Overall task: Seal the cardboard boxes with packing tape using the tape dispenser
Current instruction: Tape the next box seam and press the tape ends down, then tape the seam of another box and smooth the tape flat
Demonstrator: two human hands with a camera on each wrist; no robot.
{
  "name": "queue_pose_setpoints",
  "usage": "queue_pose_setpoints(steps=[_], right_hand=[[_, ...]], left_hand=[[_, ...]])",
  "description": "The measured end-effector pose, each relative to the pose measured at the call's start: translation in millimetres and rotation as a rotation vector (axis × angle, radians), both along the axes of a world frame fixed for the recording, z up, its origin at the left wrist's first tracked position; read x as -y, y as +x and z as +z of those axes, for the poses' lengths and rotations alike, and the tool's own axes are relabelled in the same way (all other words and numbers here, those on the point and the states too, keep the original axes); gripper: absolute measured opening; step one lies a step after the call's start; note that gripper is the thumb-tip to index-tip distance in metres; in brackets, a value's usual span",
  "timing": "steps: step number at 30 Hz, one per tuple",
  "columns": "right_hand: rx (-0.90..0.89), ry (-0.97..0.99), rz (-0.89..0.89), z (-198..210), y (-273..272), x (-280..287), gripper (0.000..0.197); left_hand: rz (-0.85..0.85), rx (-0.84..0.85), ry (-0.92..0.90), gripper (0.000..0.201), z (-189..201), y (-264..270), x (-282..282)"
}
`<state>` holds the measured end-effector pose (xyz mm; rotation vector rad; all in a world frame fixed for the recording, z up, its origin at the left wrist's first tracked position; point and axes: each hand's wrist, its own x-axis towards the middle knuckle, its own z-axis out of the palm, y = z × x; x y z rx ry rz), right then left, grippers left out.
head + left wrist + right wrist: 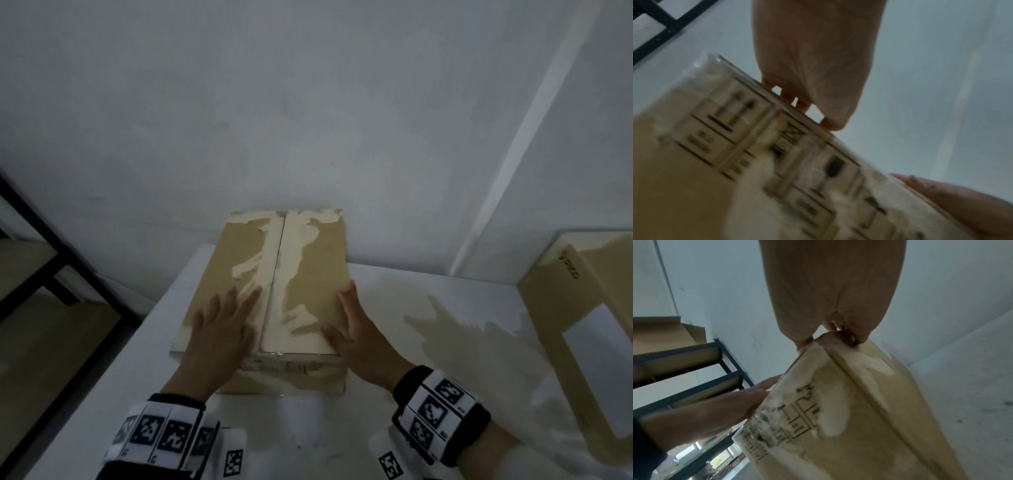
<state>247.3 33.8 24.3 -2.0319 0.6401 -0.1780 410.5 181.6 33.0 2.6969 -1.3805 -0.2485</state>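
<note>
A brown cardboard box [308, 260] stands on the white table [394, 428], its two top flaps closed along a centre seam. Pale torn patches run down the seam where the paper has peeled. My left hand [219, 329] lies flat on the left flap with straight fingers. My right hand [356, 329] rests on the right flap at the box's right edge, fingers straight. The left wrist view shows the box's printed front face [760, 146] and my left hand's fingers [803, 105] on the top edge. The right wrist view shows the box's front right corner [838, 402]. No tape dispenser is in view.
Another cardboard box [582, 308] with a white label lies at the table's right edge. A black metal shelf rack [58, 274] stands to the left, holding flat cardboard. A white wall stands right behind the box.
</note>
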Motion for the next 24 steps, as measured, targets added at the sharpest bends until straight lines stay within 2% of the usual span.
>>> queue_pose_setpoints(steps=[2,4,5,10,18,21,24], right_hand=[[0.011,0.001,0.018,1,16,-3,0.071],[0.012,-0.02,0.031,1,31,-5,0.067],[0.011,-0.027,0.044,2,38,-6,0.065],[-0.013,-0.027,0.116,5,64,-16,0.067],[-0.008,-0.024,0.243,0,74,-24,0.066],[-0.058,-0.058,0.256,3,62,-17,0.065],[-0.054,-0.136,0.191,8,39,-7,0.064]], left_hand=[[0.066,-0.019,-0.105,0.059,-1,13,-1],[0.144,-0.038,-0.116,0.045,-4,26,0],[0.18,-0.045,-0.1,0.044,-4,31,0],[0.329,-0.022,0.028,0.07,-5,47,0],[0.374,-0.078,0.05,0.064,0,76,-15],[0.384,-0.067,-0.008,0.059,6,63,-9],[0.381,-0.056,-0.112,0.06,11,35,6]])
